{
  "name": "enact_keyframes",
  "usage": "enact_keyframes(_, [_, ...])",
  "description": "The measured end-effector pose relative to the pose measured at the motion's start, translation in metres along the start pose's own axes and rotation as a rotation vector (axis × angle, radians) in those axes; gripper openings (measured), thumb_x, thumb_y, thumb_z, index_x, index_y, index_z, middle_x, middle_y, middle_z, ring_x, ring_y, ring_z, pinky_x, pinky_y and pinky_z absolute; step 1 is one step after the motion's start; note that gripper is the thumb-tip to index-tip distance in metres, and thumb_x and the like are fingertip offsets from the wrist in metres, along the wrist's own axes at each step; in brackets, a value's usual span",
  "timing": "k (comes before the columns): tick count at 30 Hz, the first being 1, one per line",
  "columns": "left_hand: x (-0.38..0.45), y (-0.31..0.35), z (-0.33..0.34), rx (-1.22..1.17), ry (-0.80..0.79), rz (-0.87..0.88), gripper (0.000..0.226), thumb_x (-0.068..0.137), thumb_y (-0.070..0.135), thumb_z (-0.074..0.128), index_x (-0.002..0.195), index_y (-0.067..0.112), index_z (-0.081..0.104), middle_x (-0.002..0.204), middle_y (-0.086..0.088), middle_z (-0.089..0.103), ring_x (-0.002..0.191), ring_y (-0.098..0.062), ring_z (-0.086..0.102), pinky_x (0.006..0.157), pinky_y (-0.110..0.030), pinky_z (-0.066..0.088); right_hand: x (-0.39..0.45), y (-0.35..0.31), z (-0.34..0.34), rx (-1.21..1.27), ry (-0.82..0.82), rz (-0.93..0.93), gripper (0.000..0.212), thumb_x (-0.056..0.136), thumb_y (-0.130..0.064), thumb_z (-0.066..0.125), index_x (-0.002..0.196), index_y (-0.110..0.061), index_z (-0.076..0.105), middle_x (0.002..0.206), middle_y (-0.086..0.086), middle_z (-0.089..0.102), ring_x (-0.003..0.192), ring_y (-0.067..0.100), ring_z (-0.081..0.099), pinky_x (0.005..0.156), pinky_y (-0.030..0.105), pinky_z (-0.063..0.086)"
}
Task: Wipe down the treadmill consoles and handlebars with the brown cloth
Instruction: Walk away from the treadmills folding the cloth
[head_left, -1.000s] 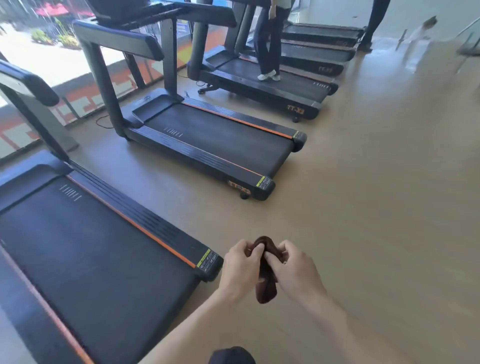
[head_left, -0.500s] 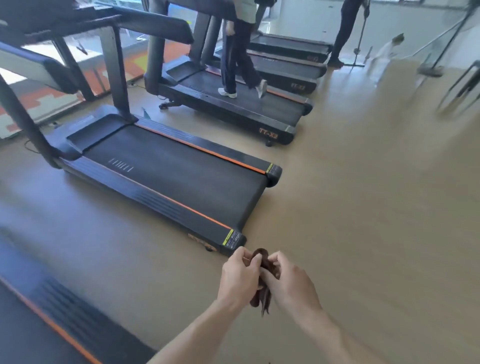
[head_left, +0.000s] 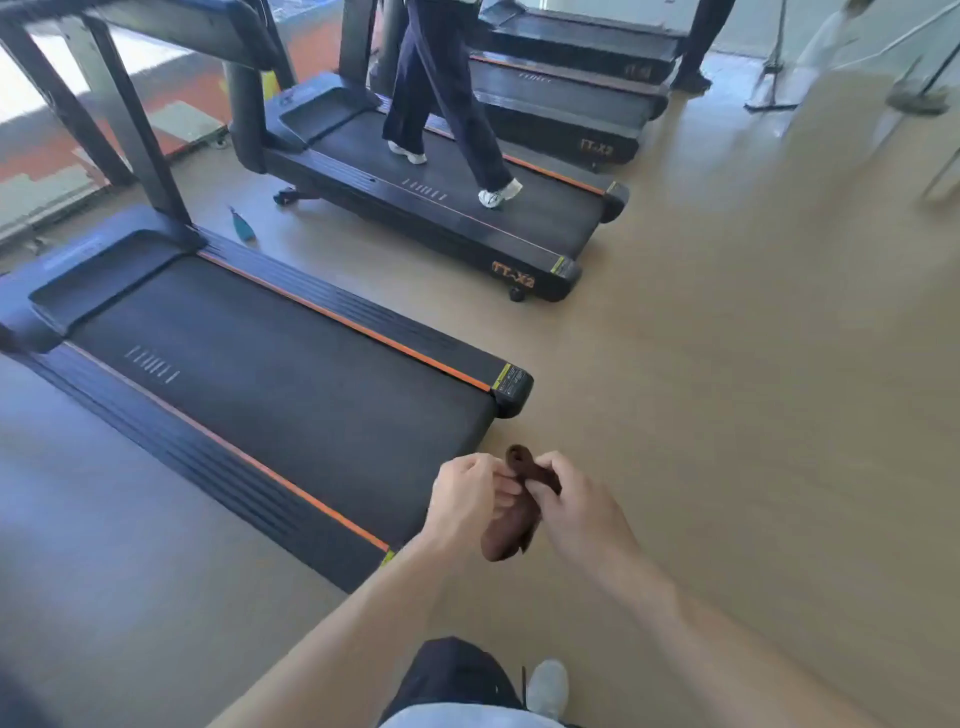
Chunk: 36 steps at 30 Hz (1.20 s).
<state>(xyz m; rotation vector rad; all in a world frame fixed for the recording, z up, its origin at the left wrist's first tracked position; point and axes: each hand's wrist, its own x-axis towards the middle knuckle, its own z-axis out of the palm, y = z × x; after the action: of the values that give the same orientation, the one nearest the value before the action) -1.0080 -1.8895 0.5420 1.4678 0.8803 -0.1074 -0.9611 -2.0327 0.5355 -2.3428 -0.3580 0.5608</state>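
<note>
A small brown cloth (head_left: 511, 525) is bunched between both my hands, low in the middle of the view. My left hand (head_left: 465, 499) grips its left side with curled fingers. My right hand (head_left: 576, 506) pinches the top fold, which loops up above the knuckles. The cloth's lower end hangs free. Behind my hands lies the rear end of a black treadmill (head_left: 270, 374) with orange side stripes. Its handlebar (head_left: 197, 26) and uprights rise at the top left; the console is out of frame.
On a second treadmill (head_left: 457, 208) a person (head_left: 441, 93) in dark trousers is walking. More treadmills (head_left: 571, 98) stand behind. Another person (head_left: 701, 41) stands at the far end near a floor mop (head_left: 769, 98). A teal object (head_left: 241, 223) lies between the treadmills. Tan floor spreads to the right.
The view has swung right and moved forward along the row; the treadmills shifted left and closer. Both hands stayed together on the cloth, working its folds.
</note>
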Motion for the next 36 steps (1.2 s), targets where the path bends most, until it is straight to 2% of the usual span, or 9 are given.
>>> enact_keyframes(4, [0.082, 0.041, 0.023, 0.305, -0.040, 0.142, 0.056, 0.083, 0.001, 0.059, 0.126, 0.037, 0.052, 0.111, 0.013, 0.068, 0.103, -0.007, 0.064, 0.084, -0.027, 0.056, 0.099, -0.001, -0.060, -0.011, -0.095, -0.090, 0.014, 0.104, -0.027, 0.050, 0.104, -0.039, 0.057, 0.088, -0.018, 0.067, 0.081, 0.004, 0.060, 0.071, 0.022, 0.045])
enact_keyframes(7, [0.154, 0.069, 0.053, 0.330, -0.140, 0.207, 0.056, 0.083, 0.003, 0.072, 0.128, 0.031, 0.057, 0.114, 0.018, 0.067, 0.110, -0.006, 0.062, 0.090, -0.021, 0.052, 0.187, -0.007, -0.088, 0.056, -0.188, -0.133, 0.027, 0.104, -0.020, 0.050, 0.103, -0.045, 0.059, 0.096, -0.023, 0.067, 0.087, -0.004, 0.059, 0.071, 0.007, 0.038])
enact_keyframes(11, [0.257, 0.109, 0.083, 0.283, -0.124, 0.223, 0.032, 0.085, 0.015, 0.077, 0.110, 0.032, 0.067, 0.102, 0.012, 0.073, 0.092, -0.008, 0.065, 0.082, -0.017, 0.050, 0.308, -0.016, -0.121, 0.151, -0.256, -0.195, 0.045, 0.104, -0.009, 0.050, 0.098, -0.052, 0.061, 0.095, -0.029, 0.068, 0.089, -0.005, 0.060, 0.080, 0.016, 0.041])
enact_keyframes(15, [0.350, 0.158, 0.099, 0.237, -0.083, 0.226, 0.024, 0.081, 0.021, 0.079, 0.097, 0.034, 0.067, 0.091, 0.008, 0.073, 0.077, -0.004, 0.063, 0.069, -0.012, 0.048, 0.419, -0.037, -0.159, 0.178, -0.287, -0.250, 0.039, 0.101, -0.012, 0.053, 0.103, -0.050, 0.063, 0.100, -0.026, 0.070, 0.099, 0.001, 0.062, 0.091, 0.023, 0.044])
enact_keyframes(20, [0.446, 0.232, 0.116, 0.130, -0.005, 0.164, 0.016, 0.086, 0.021, 0.077, 0.098, 0.028, 0.070, 0.094, 0.008, 0.077, 0.089, -0.011, 0.071, 0.083, -0.028, 0.058, 0.535, -0.086, -0.193, 0.232, -0.341, -0.345, 0.038, 0.094, -0.014, 0.054, 0.098, -0.049, 0.067, 0.101, -0.017, 0.072, 0.096, 0.004, 0.065, 0.086, 0.018, 0.047])
enact_keyframes(25, [0.541, 0.286, 0.134, -0.031, 0.100, 0.057, 0.015, 0.098, 0.009, 0.061, 0.103, 0.022, 0.064, 0.092, 0.006, 0.072, 0.090, -0.015, 0.068, 0.080, -0.019, 0.055, 0.667, -0.120, -0.214, 0.083, -0.489, -0.428, 0.030, 0.096, -0.014, 0.061, 0.101, -0.042, 0.069, 0.101, -0.018, 0.074, 0.098, 0.005, 0.068, 0.092, 0.028, 0.053])
enact_keyframes(28, [0.591, 0.317, 0.142, -0.126, 0.205, 0.013, 0.023, 0.096, 0.003, 0.063, 0.108, 0.023, 0.059, 0.093, 0.012, 0.067, 0.087, -0.005, 0.064, 0.069, -0.005, 0.049, 0.744, -0.132, -0.220, -0.017, -0.601, -0.495, 0.026, 0.095, -0.017, 0.062, 0.102, -0.040, 0.070, 0.100, -0.019, 0.075, 0.096, 0.003, 0.068, 0.091, 0.029, 0.054])
enact_keyframes(33, [0.654, 0.371, 0.151, -0.250, 0.468, -0.032, 0.036, 0.083, 0.015, 0.079, 0.110, 0.036, 0.067, 0.092, 0.021, 0.075, 0.093, 0.000, 0.069, 0.067, -0.006, 0.046, 0.843, -0.163, -0.231, -0.028, -0.740, -0.545, 0.023, 0.085, -0.028, 0.059, 0.102, -0.035, 0.071, 0.097, -0.010, 0.076, 0.093, 0.012, 0.071, 0.082, 0.039, 0.060])
enact_keyframes(36, [0.681, 0.396, 0.147, -0.286, 0.502, -0.068, 0.026, 0.093, 0.022, 0.069, 0.112, 0.040, 0.070, 0.100, 0.022, 0.077, 0.102, 0.000, 0.068, 0.075, -0.009, 0.045, 0.890, -0.192, -0.229, -0.050, -0.798, -0.585, 0.020, 0.088, -0.024, 0.061, 0.102, -0.036, 0.071, 0.095, -0.009, 0.076, 0.088, 0.014, 0.072, 0.081, 0.042, 0.061])
